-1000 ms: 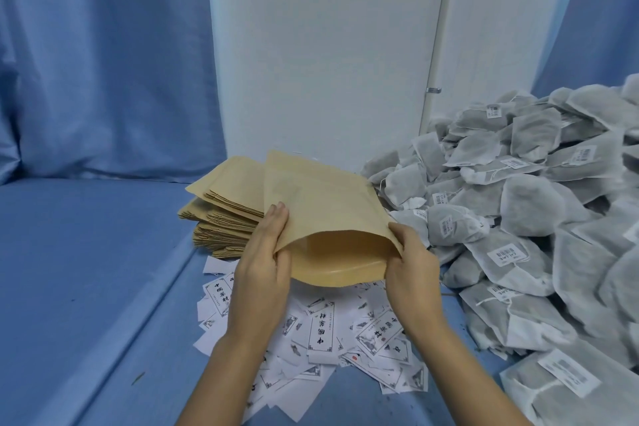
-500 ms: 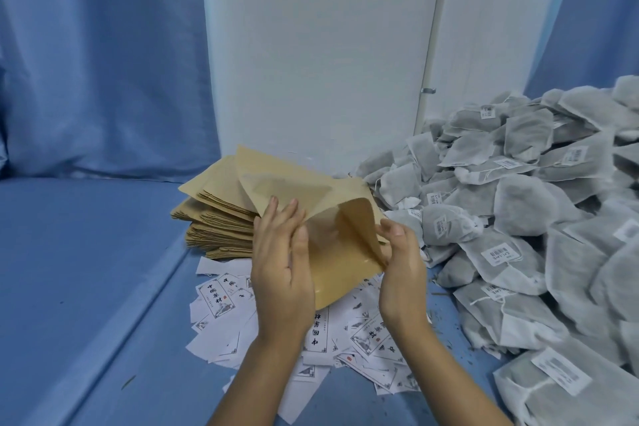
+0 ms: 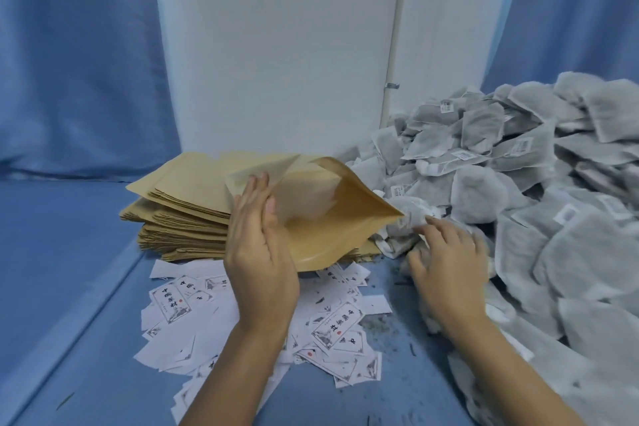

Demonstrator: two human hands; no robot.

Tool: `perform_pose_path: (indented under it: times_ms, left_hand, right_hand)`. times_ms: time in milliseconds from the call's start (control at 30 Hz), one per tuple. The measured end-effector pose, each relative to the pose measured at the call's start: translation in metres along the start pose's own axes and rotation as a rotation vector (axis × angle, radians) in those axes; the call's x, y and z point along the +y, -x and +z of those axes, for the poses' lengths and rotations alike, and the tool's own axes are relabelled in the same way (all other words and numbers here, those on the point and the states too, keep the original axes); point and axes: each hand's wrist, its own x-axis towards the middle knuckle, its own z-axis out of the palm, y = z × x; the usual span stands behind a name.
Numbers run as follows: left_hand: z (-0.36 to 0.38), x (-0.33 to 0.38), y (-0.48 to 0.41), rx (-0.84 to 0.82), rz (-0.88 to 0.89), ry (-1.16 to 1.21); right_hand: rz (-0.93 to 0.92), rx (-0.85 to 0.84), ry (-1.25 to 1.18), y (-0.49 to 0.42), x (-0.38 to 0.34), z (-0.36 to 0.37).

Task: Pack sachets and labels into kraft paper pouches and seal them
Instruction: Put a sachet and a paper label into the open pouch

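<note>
At 6 o'clock, nearest, loose labels [image 3: 337, 325] lie scattered on the blue table [image 3: 86, 322], some of them under the left forearm. Just beyond, the left hand [image 3: 259, 263] pinches one side of a pouch [image 3: 332, 218] between thumb and straight fingers, holding it clear of the table with its mouth gaping toward the person and its far corner pointing to 3 o'clock, close to the sachets [image 3: 518, 201]. At 4 o'clock of the pouch the right hand [image 3: 449, 266] lies spread over the near edge of that heap; it is blurred, so I cannot tell whether it has closed on a sachet. At 9 o'clock of the pouch sits the stack [image 3: 186, 214] of flat pouches; behind everything, at 12 o'clock, are a white panel [image 3: 276, 45] and blue curtains [image 3: 69, 62]. The likely troubles are these: held by one side only, the mouth may sag shut before a sachet arrives; a sachet pushed in askew could catch the lip and crease it; the tangled heap may yield two sachets at once; the forearm could sweep labels off the table; and the label could be forgotten before sealing.
</note>
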Motion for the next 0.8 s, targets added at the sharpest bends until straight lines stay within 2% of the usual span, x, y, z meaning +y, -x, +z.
perform_pose_path:
  times_ms: [67,167,233,300,400,500,600,667,800]
  left_hand:
    - [0.008,0.004,0.004,-0.021,-0.018,0.028]
    - [0.019,0.010,0.011,-0.041,-0.071,0.079]
    - [0.025,0.013,0.014,-0.055,-0.083,0.089]
    - [0.030,0.014,0.018,-0.078,-0.084,0.099]
    - [0.032,0.014,0.022,-0.102,-0.097,0.107]
    - [0.030,0.013,0.021,-0.097,-0.114,0.087]
    - [0.024,0.014,0.016,-0.069,-0.121,0.068]
    - [0.020,0.014,0.012,-0.054,-0.129,0.069]
    - [0.008,0.011,0.002,-0.012,-0.122,0.054]
  right_hand:
    - [0.043,-0.120,0.149,0.005,0.018,-0.001]
    - [0.127,-0.390,0.288,0.010,0.036,0.002]
    - [0.141,-0.513,0.270,0.012,0.041,0.007]
    - [0.195,-0.568,0.118,0.014,0.041,0.012]
    - [0.260,-0.523,-0.066,0.012,0.039,0.015]
    - [0.167,-0.463,-0.054,0.010,0.036,0.017]
    - [0.146,-0.382,-0.186,0.012,0.031,0.016]
    - [0.192,-0.303,-0.378,0.012,0.022,0.015]
    - [0.457,-0.218,-0.900,0.006,-0.003,0.009]
